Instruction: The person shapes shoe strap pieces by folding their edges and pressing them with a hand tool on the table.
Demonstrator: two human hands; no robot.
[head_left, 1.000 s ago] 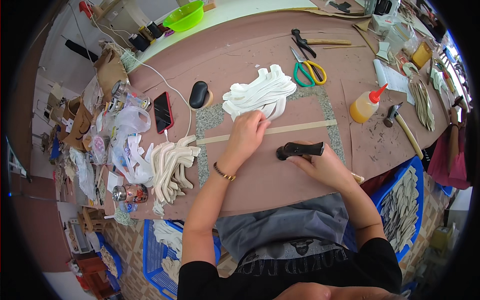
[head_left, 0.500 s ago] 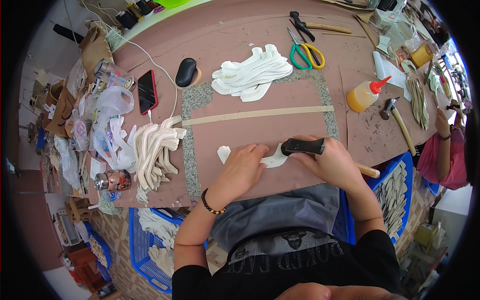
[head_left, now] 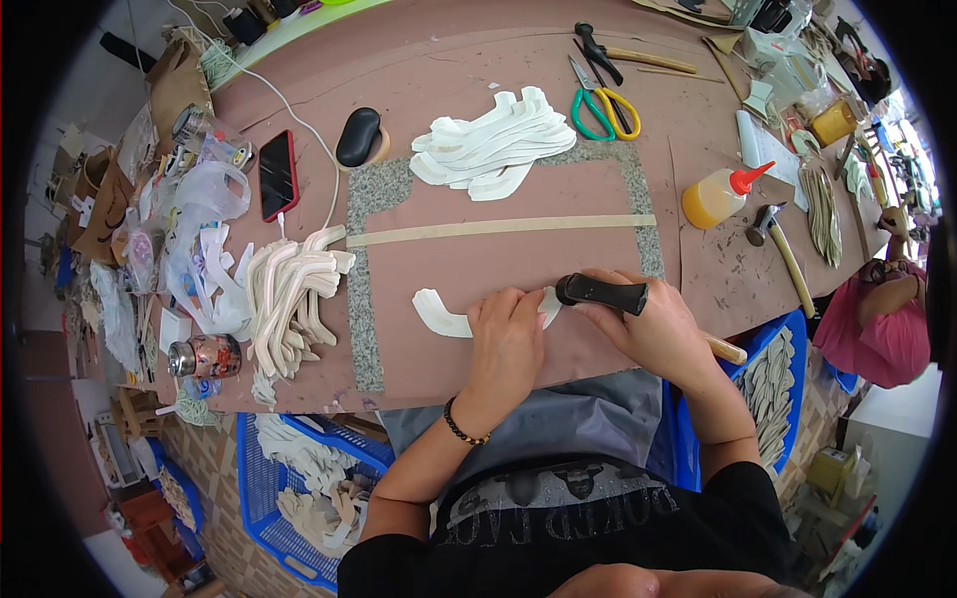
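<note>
A curved white strip, like a piece of leather, lies on the brown work surface in front of me. My left hand is closed over its middle, fingers together, pressing it down; part of the strip is hidden beneath. My right hand grips a hammer close to its black head. The hammer's wooden handle sticks out behind the wrist, and the head rests at the strip's right end. Farther back lies a pile of similar white strips. Another bundle of cream strips lies to the left.
Scissors, another hammer, a glue bottle and a small hammer lie toward the right. A phone and a jar are on the left. Blue baskets stand below the table; another person is at right.
My left hand has slid right along the strip toward the hammer, uncovering more of its left end. The hammer stays at the strip's right end. The whole view has shifted slightly.
</note>
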